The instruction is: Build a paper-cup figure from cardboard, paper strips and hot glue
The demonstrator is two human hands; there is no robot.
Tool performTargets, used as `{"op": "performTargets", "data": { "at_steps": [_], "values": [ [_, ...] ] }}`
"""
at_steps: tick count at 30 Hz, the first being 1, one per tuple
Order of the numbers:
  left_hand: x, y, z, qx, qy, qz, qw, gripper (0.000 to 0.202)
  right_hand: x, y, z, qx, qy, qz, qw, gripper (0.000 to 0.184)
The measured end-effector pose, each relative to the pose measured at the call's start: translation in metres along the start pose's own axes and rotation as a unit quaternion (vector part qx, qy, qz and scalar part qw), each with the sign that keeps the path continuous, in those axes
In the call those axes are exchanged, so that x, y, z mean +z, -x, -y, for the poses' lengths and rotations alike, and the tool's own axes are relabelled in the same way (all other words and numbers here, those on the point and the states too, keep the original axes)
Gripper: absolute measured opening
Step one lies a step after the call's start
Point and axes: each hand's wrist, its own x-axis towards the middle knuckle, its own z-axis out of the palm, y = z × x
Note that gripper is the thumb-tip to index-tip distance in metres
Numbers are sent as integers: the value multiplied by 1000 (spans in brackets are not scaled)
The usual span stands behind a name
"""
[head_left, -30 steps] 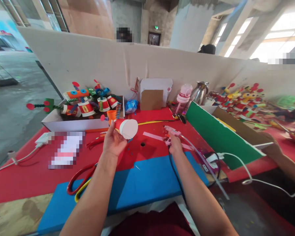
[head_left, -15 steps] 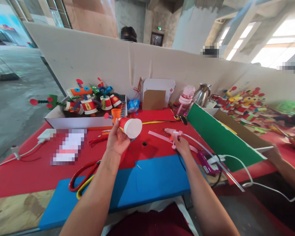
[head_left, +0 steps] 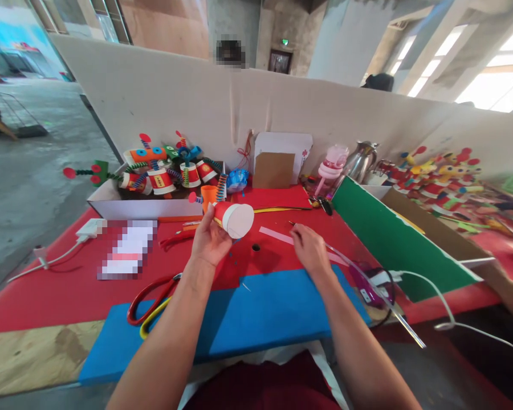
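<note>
My left hand (head_left: 210, 242) is closed around a red and white paper cup (head_left: 238, 221), which lies tilted with a round white end facing me. An orange paper tube (head_left: 209, 195) and a dark spiral paper strip (head_left: 221, 187) show just behind the cup. To the right, my right hand (head_left: 308, 250) is closed over the pink glue gun, whose body it mostly hides. A clear glue stick (head_left: 404, 323) runs back from that hand towards the table's front edge. A pale pink strip (head_left: 273, 234) lies on the red table cover beside it.
Red-handled scissors (head_left: 135, 302) lie on the blue board (head_left: 256, 319). At the back left, a white box (head_left: 145, 209) holds several paper-cup figures. A green-sided box (head_left: 393, 239) stands right, near a purple device (head_left: 370, 287) with cables. Another person's arm (head_left: 511, 296) is at far right.
My right hand has turned and moved slightly up and left, now covering the glue gun that showed before. My left hand still holds the cup. The view has shifted slightly.
</note>
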Motion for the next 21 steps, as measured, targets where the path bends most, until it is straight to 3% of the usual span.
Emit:
{"op": "performTargets", "data": {
  "at_steps": [2, 5, 6, 9, 11, 13, 16, 18, 21],
  "values": [
    [0, 0, -1, 0, -3, -10, 1000, 23, 16, -3, 13, -63, -63, 42, 995, 19],
    [1, 0, -1, 2, -7, -14, 1000, 23, 44, -2, 29, -79, -111, 102, 985, 52],
    [1, 0, -1, 3, -8, -13, 1000, 23, 52, -1, 33, -71, -119, 118, 983, 56],
    [2, 1, -1, 4, -7, -14, 1000, 25, 68, -2, 37, -37, -172, 142, 974, 28],
    [4, 2, -2, 4, -6, -21, 1000, 26, 67, -8, 39, -11, -256, 109, 960, 15],
    [7, 4, -3, 5, -6, -30, 1000, 28, 61, -15, 45, 6, -389, 63, 919, 19],
    [10, 7, -6, 19, -3, -42, 999, 31, 50, -22, 60, 15, -598, 35, 800, 30],
    [12, 8, -6, 27, -3, -41, 999, 32, 47, -20, 69, 27, -678, 23, 734, 31],
    [13, 8, -4, 39, -13, -40, 998, 32, 50, -14, 73, 51, -737, -4, 674, 30]
  ]
}}
